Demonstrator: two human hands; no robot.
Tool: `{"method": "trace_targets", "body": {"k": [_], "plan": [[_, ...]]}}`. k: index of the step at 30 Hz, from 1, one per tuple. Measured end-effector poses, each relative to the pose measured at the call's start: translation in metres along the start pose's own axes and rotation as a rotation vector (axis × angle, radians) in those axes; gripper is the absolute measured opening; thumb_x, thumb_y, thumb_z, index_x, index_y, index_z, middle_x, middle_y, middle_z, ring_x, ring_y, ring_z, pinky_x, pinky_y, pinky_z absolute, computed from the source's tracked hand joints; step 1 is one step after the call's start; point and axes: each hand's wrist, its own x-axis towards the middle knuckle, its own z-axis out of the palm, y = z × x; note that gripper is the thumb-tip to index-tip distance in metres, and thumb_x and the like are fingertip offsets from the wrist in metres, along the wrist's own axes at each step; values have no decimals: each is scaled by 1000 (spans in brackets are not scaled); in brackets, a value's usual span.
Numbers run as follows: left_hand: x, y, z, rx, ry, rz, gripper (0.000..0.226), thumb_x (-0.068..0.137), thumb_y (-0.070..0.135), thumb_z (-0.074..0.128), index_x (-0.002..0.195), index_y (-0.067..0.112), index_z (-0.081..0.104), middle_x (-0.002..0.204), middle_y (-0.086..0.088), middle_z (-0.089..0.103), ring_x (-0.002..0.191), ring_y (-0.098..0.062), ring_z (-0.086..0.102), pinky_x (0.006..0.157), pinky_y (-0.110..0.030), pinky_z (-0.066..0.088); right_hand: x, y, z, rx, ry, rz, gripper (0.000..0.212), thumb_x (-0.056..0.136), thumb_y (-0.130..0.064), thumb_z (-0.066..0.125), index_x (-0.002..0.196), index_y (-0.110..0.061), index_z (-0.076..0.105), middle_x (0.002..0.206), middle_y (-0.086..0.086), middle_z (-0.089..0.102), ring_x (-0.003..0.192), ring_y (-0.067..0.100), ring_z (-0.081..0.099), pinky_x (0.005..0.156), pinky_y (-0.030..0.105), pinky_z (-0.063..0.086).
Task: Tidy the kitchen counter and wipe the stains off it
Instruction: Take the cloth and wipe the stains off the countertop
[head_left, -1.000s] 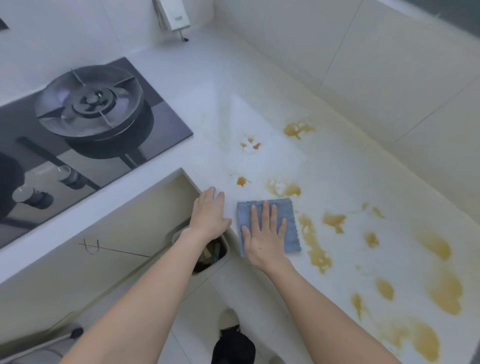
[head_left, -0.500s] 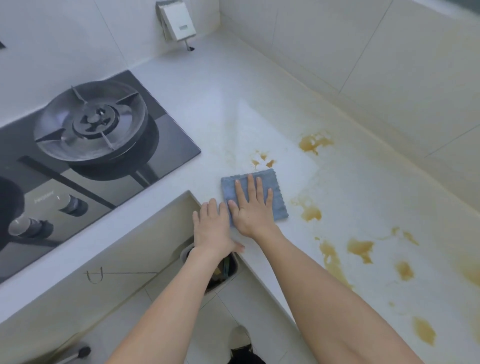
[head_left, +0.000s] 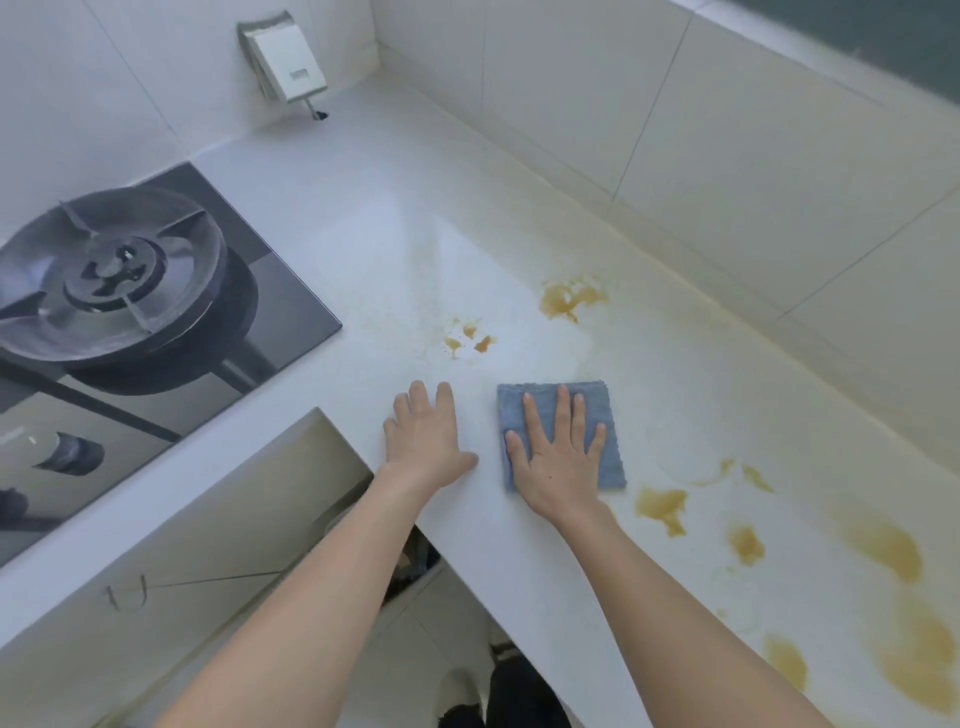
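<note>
The folded blue microfibre cloth (head_left: 561, 434) lay flat on the white stone counter (head_left: 363, 249), right of the black glass gas hob (head_left: 156, 312) and just short of the brown stains (head_left: 571, 299). The right hand (head_left: 558, 462) pressed on it, fingers spread; the left hand (head_left: 426, 441) rested flat beside it, fingers together. Judged soft, light and limp: best driven by palm pressure. No legible writing was noted.
</note>
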Motion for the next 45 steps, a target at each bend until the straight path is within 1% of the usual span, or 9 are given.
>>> {"method": "trace_targets", "body": {"k": [8, 13, 18, 23, 30, 35, 37, 41, 45], "plan": [[46, -48, -37, 16, 26, -174, 115, 57, 67, 82, 145, 18, 26, 150, -5, 21, 136, -31, 25, 102, -45, 39, 86, -71, -5, -41, 11, -283, 74, 90, -64, -6, 158, -36, -6, 166, 6, -21, 151, 26, -27, 116, 54, -22], [50, -51, -29, 26, 83, -236, 119, 54, 70, 82, 143, 13, 27, 152, -7, 20, 140, -29, 24, 106, -38, 38, 138, -118, -9, -56, -16, -443, 63, 103, -57, 17, 160, -35, 2, 167, 6, -17, 152, 24, -23, 118, 53, -20], [51, -54, -26, 6, 106, -272, 125, 51, 73, 81, 145, 15, 23, 149, -7, 21, 138, -28, 23, 107, -37, 36, 161, -135, -16, -97, -35, -483, 63, 102, -57, 16, 160, -36, 2, 167, 4, -19, 152, 24, -25, 118, 54, -20], [41, -53, -24, -20, 156, -259, 131, 55, 75, 76, 152, 8, 18, 155, -7, 22, 144, -26, 20, 116, -37, 28, 126, -134, -3, -124, -24, -614, 59, 104, -54, 19, 159, -36, 11, 168, 6, -13, 153, 26, -19, 117, 54, -21], [32, -59, -13, -23, 123, -291, 127, 69, 82, 61, 156, 6, 6, 165, -15, 0, 153, -34, -2, 124, -45, 12, 145, -178, -6, -97, -65, -509, 59, 104, -53, 14, 160, -36, 2, 167, 5, -19, 151, 25, -25, 117, 55, -21], [40, -70, -19, -19, 160, -282, 136, 45, 94, 60, 148, 14, 22, 152, -6, 20, 136, -29, 24, 112, -43, 30, 164, -196, -4, -106, -53, -484, 60, 103, -55, 14, 159, -37, 2, 167, 4, -18, 152, 25, -24, 118, 55, -19], [43, -71, -22, -6, 136, -258, 135, 44, 94, 60, 148, 17, 22, 151, -4, 19, 130, -30, 27, 107, -42, 32, 158, -181, -5, -94, -56, -479, 61, 103, -57, 15, 159, -38, 2, 167, 3, -18, 152, 23, -25, 119, 54, -20], [45, -64, -29, -4, 61, -168, 128, 54, 84, 68, 155, 29, 10, 162, -4, 1, 143, -35, 12, 112, -48, 23, 136, -132, -14, -54, -46, -416, 62, 102, -59, 16, 159, -40, 0, 167, 2, -20, 151, 21, -27, 118, 52, -22], [63, -33, -47, -7, -76, -129, 115, 65, 55, 79, 154, 29, 11, 162, -5, -4, 146, -34, 6, 112, -47, 25, 132, -69, -28, -34, -17, -274, 62, 102, -61, 14, 158, -42, -3, 166, 1, -22, 150, 19, -29, 118, 52, -23]]}}
